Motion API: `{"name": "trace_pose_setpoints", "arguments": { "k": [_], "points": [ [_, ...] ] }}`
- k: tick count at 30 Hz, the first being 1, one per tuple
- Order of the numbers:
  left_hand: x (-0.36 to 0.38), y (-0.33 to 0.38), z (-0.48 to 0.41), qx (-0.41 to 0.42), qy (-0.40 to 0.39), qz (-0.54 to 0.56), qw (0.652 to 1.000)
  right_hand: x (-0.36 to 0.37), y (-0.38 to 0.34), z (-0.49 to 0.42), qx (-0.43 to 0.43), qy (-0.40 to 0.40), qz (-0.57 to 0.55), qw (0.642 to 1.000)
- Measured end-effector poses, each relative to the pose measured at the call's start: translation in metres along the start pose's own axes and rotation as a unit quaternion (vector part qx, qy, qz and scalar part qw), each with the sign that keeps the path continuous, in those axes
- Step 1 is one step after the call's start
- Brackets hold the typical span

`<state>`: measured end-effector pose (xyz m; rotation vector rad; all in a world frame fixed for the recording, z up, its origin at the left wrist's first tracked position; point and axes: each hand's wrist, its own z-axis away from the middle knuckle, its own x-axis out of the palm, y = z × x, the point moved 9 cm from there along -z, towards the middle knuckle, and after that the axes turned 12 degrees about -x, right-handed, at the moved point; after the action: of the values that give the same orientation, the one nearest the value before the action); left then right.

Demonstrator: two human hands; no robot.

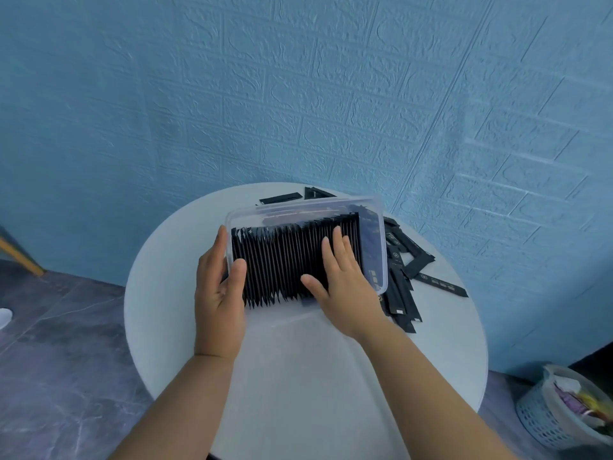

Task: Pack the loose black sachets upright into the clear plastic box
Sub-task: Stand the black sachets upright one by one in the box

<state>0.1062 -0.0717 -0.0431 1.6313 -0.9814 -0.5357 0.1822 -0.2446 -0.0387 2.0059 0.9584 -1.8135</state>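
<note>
Dozens of upright sachets (282, 263) may topple into the gap at the right end of the box (384, 247) if the flat, pressing right hand (341, 270) lifts while the left hand (220, 287) grips its wall.

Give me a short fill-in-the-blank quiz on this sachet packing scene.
1. The left hand grips the clear box at its ____ end.
2. The right hand lies flat on the packed sachets, coloured ____.
3. Loose sachets lie beside the box on the round ____.
Missing words: left, black, table.
</note>
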Motion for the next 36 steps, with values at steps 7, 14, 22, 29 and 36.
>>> {"name": "trace_pose_setpoints", "arguments": {
  "k": [7, 14, 22, 29, 36],
  "points": [
    [-0.002, 0.004, -0.003, -0.001, -0.001, -0.017, 1.000, -0.007, 0.000, 0.001, -0.030, -0.025, -0.001, 0.999],
    [-0.001, 0.005, -0.008, -0.029, -0.023, -0.036, 0.999, -0.009, -0.008, -0.003, -0.051, -0.013, 0.027, 0.998],
    [0.000, 0.004, -0.011, -0.057, -0.056, -0.057, 0.995, -0.006, -0.009, -0.005, -0.058, -0.014, 0.035, 0.998],
    [-0.001, 0.003, -0.007, -0.072, -0.035, -0.047, 0.996, -0.007, -0.017, -0.007, -0.076, 0.015, 0.001, 0.997],
    [-0.006, 0.002, -0.009, -0.102, 0.036, -0.010, 0.994, -0.067, 0.046, 0.076, 0.000, 0.412, -0.103, 0.905]
  ]
}}
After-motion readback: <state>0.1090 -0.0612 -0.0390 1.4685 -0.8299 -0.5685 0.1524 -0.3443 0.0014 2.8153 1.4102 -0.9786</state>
